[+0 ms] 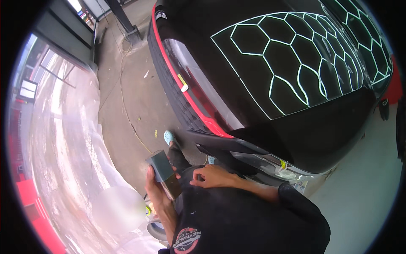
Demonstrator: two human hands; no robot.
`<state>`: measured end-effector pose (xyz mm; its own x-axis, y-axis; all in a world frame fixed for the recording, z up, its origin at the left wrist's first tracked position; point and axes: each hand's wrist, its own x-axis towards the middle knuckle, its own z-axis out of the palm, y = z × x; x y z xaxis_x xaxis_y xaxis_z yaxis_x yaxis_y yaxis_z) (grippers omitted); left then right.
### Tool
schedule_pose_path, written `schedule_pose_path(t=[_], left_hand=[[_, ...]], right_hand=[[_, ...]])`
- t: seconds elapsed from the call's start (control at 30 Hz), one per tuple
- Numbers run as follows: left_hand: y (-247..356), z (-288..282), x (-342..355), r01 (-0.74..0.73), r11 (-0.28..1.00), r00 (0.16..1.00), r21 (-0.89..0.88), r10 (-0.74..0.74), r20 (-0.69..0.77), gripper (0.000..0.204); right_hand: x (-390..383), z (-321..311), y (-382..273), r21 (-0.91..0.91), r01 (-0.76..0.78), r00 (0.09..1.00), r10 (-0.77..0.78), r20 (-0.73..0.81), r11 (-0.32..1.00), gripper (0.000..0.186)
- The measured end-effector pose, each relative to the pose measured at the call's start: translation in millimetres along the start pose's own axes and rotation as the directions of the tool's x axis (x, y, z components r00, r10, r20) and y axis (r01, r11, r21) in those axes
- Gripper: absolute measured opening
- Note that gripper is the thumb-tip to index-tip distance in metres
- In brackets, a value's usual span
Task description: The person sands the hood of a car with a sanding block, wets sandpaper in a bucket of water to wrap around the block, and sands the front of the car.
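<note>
Hand work sits low in my view beside the black car point(296, 127), above the concrete floor point(135, 97): my left hand point(157, 192) is clamped around a grey sanding block point(163, 171); my right hand point(211, 177) rests loosely curled, empty, on my dark knee point(186, 163).

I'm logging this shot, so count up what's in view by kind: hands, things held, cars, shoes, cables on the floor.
Hands: 2, left hand and right hand
Held things: 1, grey block in the left hand's grip
Cars: 1, black car
Shoes: 1, light blue shoe
Floor cables: 1, yellow cable
Total: 6
</note>
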<state>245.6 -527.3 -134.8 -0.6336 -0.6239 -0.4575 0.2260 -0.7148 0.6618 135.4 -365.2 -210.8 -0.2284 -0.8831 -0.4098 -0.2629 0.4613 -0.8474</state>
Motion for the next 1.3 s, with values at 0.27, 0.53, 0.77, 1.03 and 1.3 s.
schedule_pose_path(t=[0.27,0.53,0.77,1.03,1.3], left_hand=[[78,-24,142,0.131,0.967,0.967,0.218,-0.174,0.188,0.054],[179,-75,239,0.161,0.919,0.975,0.361,-0.206,0.089,0.051],[201,-76,297,0.155,0.909,0.978,0.388,-0.196,0.069,0.044],[137,-170,433,0.19,0.487,0.903,0.852,-0.428,0.044,0.03],[121,-246,575,0.049,0.185,0.962,0.982,-0.274,0.004,0.034]], right_hand=[[130,3,-30,-0.122,-0.119,0.972,0.091,-0.215,0.985,0.032],[244,2,-81,-0.043,-0.214,0.94,0.194,-0.282,0.976,0.032],[293,-3,-91,0.148,-0.215,0.886,0.257,-0.385,0.965,0.034],[340,-36,-100,0.27,-0.144,0.845,0.261,-0.467,0.952,0.023],[387,-114,-109,0.271,-0.002,0.787,0.169,-0.594,0.963,0.023]])
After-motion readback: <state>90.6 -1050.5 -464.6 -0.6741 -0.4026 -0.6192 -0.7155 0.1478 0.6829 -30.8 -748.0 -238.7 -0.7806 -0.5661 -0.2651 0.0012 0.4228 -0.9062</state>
